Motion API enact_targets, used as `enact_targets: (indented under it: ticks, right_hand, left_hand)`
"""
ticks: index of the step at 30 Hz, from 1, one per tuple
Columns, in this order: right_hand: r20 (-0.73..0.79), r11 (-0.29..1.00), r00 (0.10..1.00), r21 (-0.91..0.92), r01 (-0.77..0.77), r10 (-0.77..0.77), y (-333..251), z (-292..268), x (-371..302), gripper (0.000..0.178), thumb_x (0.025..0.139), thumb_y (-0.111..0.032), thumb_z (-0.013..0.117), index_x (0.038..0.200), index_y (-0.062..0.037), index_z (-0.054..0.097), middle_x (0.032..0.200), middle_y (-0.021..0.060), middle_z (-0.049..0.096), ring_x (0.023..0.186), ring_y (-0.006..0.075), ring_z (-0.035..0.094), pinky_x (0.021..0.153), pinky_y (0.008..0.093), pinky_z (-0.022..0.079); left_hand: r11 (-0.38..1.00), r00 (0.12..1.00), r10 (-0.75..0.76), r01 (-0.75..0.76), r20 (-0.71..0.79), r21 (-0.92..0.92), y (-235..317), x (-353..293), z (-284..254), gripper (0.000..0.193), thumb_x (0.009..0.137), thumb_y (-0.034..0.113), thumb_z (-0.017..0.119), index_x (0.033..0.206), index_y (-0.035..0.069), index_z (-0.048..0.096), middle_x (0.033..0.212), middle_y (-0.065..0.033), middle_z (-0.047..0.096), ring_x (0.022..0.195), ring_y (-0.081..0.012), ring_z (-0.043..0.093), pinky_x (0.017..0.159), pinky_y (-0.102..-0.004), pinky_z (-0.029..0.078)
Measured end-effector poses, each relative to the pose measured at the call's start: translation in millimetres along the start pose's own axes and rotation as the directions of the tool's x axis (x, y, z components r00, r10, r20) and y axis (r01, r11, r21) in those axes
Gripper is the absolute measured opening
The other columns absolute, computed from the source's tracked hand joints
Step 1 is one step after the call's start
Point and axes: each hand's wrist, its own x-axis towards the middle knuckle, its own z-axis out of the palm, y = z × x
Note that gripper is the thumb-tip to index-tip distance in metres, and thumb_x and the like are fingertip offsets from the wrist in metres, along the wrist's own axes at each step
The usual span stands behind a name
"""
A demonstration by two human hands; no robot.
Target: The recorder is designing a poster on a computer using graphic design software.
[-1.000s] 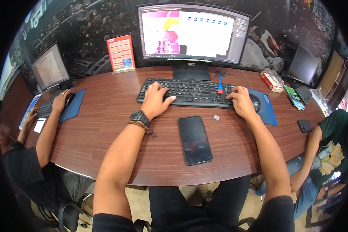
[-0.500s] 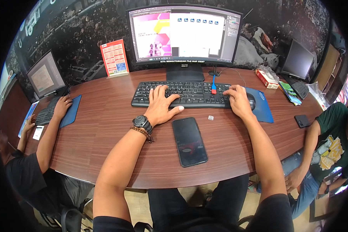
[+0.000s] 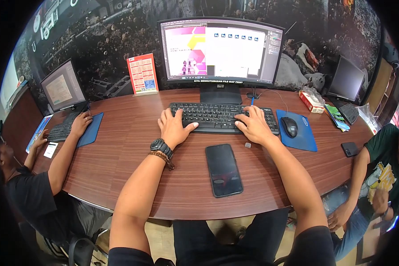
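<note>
My left hand (image 3: 175, 129) rests on the left end of a black keyboard (image 3: 212, 119), fingers spread over the keys and thumb stretched out to the right. My right hand (image 3: 257, 127) lies over the keyboard's right half, its fingers apart and holding nothing. A blue cable (image 3: 252, 101) runs down from behind the keyboard and disappears beneath the right hand. Behind stands a black curved monitor (image 3: 228, 51), lit with a pink and yellow page design beside a white window of blue file icons. To the right, a black mouse (image 3: 289, 127) sits untouched on a blue mouse pad (image 3: 307, 141).
A dark smartphone (image 3: 224, 170) and a small grey square piece (image 3: 248, 145) lie between my forearms. A red calendar card (image 3: 143, 75) stands left of the monitor; a red-and-white box (image 3: 311, 103) sits at right. Co-workers sit on both sides, the left one typing (image 3: 80, 124).
My right hand has moved left from the keyboard's right end, uncovering the mouse and hiding the cable's red plug. The left hand has shifted toward the keyboard's left end. The view has tilted slightly.
</note>
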Motion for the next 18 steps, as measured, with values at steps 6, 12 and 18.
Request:
enact_targets:
  ticks: [6,12,18]
  right_hand:
    - [-0.021,1.0,1.0,0.017,-0.005,0.005,-2.9,4.2,9.2,0.029,0.096,-0.03,0.061,0.111,-0.0103,0.075,0.132,0.0198,0.055,0.134,0.0381,0.04,0.113,0.0517,0.028]
    - [0.088,0.994,0.992,0.079,0.079,-0.086,-38.8,16.6,24.2,0.038,0.097,-0.037,0.059,0.127,-0.015,0.069,0.137,0.0198,0.051,0.137,0.0383,0.036,0.115,0.0538,0.026]
    - [0.204,1.0,0.979,0.002,0.008,-0.008,-64.5,29.2,34.6,0.043,0.1,-0.045,0.056,0.134,-0.0201,0.064,0.146,0.0221,0.044,0.141,0.041,0.031,0.118,0.0523,0.023]
  left_hand:
    - [0.974,0.968,0.194,-0.21,-0.157,-0.088,-0.6,5.3,0.3,0.047,0.077,0.044,0.084,0.098,0.002,0.076,0.137,-0.0233,0.051,0.137,-0.0427,0.034,0.113,-0.0572,0.024]
    - [0.976,0.972,0.198,-0.207,-0.129,-0.06,4.7,3.9,-4.0,0.049,0.082,0.049,0.078,0.094,0.001,0.075,0.137,-0.0276,0.052,0.134,-0.0416,0.04,0.113,-0.0519,0.028]
    - [0.998,0.998,0.046,-0.048,-0.051,-0.03,-0.4,-0.6,8.7,0.094,0.081,0.065,0.073,0.145,0.002,0.045,0.147,-0.0311,0.035,0.138,-0.0461,0.03,0.111,-0.0684,0.021]
